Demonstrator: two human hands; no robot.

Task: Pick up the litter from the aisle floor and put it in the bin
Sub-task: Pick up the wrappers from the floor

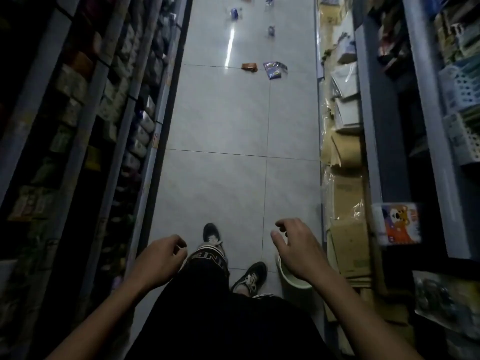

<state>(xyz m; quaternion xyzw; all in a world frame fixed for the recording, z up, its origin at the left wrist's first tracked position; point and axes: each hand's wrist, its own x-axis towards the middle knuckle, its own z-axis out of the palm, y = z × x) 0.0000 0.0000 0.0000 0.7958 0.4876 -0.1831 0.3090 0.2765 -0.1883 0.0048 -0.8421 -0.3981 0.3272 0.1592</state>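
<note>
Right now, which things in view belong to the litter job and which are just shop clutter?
Job:
brown wrapper
purple packet
blue packet
small blue scrap
pale bin, under the right hand
left hand, holding nothing visible

Just there:
stocked shelves
flattened cardboard
plastic baskets
cartoon pack

The person's left hand [162,258] and right hand [294,246] were bare, as were both forearms, with no sleeves showing. They wore black shorts [220,307] whose hem carried a pale band with dark block lettering [207,255]. On the feet were dark low sneakers [250,276] with pale laces, the other shoe [211,233] matching.
</note>
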